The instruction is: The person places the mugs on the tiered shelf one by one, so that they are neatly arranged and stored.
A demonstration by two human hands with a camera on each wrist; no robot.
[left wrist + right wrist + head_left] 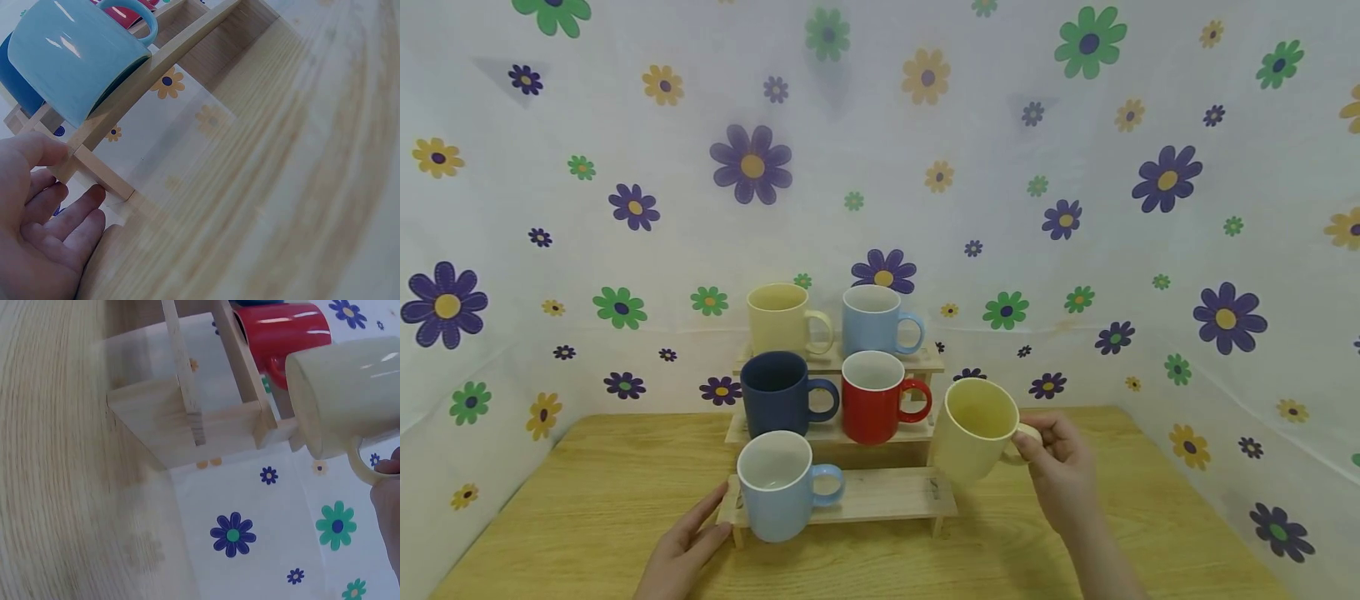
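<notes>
My right hand (1063, 475) pinches the handle of a pale yellow mug (970, 450), tilted and held in the air right of a three-step wooden display rack (887, 492). In the right wrist view, this yellow mug (350, 394) hangs close to the red mug (284, 331), with a few fingers (389, 467) visible at its handle. At the rack's lower left corner, my left hand (681, 546) holds the end, thumb and bent fingers (75, 215) against the wood. A light blue mug (775, 492) stands upright on the bottom step's left side.
On the middle step stand a navy mug (775, 396) and a red mug (872, 400). Another pale yellow mug (778, 321) and a light blue mug (871, 321) occupy the top step. Flower-printed cloth (1000, 208) surrounds the wooden table (625, 450) behind and at both sides.
</notes>
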